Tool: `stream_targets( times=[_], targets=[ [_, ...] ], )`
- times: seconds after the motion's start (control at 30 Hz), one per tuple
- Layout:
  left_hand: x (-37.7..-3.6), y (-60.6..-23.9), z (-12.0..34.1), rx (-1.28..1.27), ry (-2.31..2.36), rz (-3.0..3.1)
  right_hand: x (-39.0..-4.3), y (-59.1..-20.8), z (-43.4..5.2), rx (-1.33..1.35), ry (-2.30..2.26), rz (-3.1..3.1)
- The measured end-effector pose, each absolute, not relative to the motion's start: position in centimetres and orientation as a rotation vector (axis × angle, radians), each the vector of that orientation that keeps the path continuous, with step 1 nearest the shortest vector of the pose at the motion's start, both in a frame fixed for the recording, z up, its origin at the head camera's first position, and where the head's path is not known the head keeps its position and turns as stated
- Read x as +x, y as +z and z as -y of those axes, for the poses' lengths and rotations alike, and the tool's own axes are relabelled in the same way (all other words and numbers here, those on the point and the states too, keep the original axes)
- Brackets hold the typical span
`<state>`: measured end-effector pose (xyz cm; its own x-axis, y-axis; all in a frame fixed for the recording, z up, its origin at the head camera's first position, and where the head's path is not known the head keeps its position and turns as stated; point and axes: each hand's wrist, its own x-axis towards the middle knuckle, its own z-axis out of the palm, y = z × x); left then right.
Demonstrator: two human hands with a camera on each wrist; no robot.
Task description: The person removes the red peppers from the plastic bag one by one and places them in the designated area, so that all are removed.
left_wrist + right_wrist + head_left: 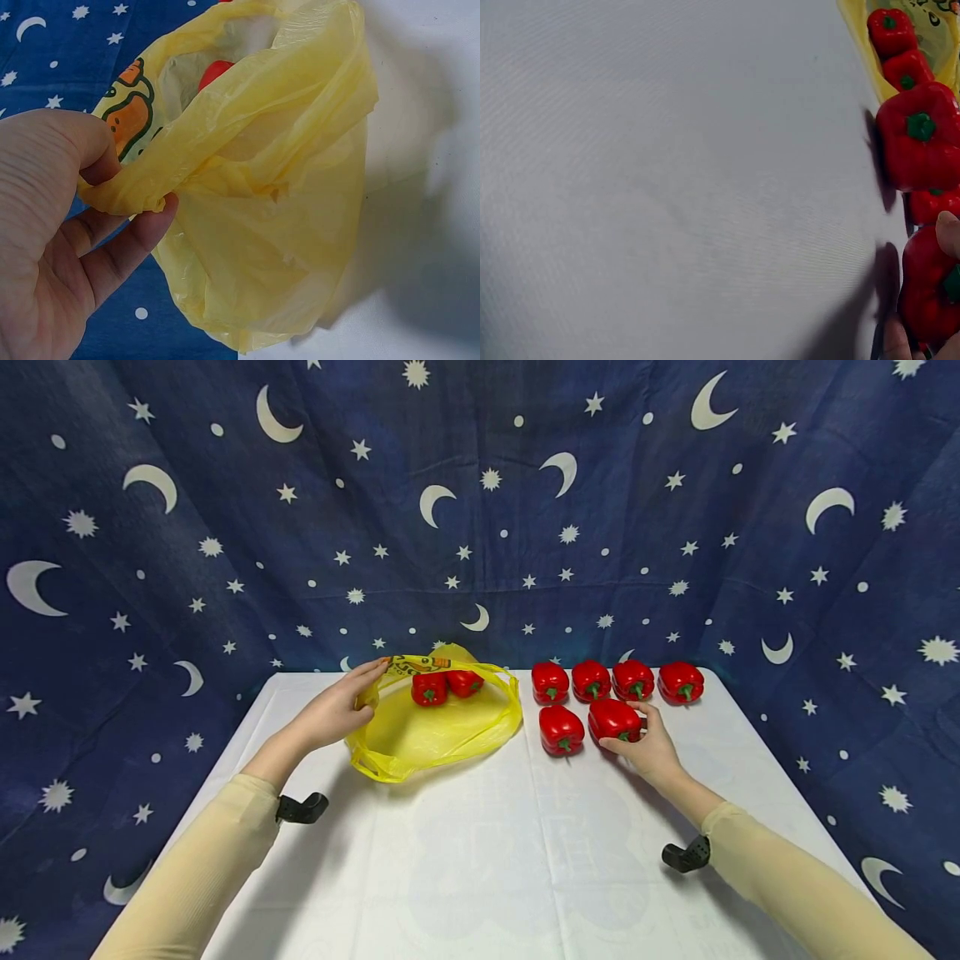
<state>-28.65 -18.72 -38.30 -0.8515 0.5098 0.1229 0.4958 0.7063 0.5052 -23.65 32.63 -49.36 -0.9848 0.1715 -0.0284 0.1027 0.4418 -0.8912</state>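
Note:
A yellow plastic bag [435,735] lies with its mouth spread wide, and two red bell peppers [429,690] are inside it at the back. My left hand [337,710] pinches the left edge of the bag's mouth between thumb and fingers, as the left wrist view shows. On the right, my right hand [649,745] grips a red bell pepper [613,720] from its right side, with thumb and fingers around it. Just left of that one sits another bell pepper [561,730]. In the right wrist view the gripped bell pepper [927,289] is partly cut off by the frame edge.
Behind the right hand, a row of several red bell peppers [591,681] stands along the back of the white-covered table [525,860]. A dark blue cloth [480,527] with moons and stars hangs behind and at both sides. Each wrist wears a black camera mount [303,808].

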Motion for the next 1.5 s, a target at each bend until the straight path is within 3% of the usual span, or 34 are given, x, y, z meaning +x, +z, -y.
stream_targets(
  times=[1.5],
  targets=[
    [-28.7, -38.2, 18.4, 0.834, 0.806, -2.878, -23.9, -50.4, -32.6, -0.121, 1.442, 2.639]
  ],
)
